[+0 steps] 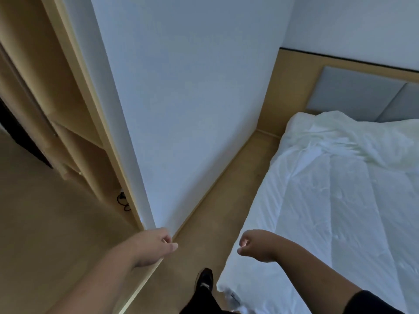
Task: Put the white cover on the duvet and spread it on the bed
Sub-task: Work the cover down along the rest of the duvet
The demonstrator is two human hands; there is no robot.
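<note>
We stand in the narrow gap between the white wall (181,98) and the bed (267,189), one dark shoe (205,281) on the wooden floor (215,223). Our left hand (156,245) and right hand (255,244) hang in front of us with fingers loosely curled, gripping nothing, both apart from the bedding. The white duvet (340,200) lies across the mattress, reaching up toward the grey padded headboard (353,94), wrinkled near the top and draped over the near edge. We judge the covering done and the spreading nearly finished; the next move likely calls for pinching the near edge or corner and tugging it flat. No brand, label or writing is readable anywhere.
</note>
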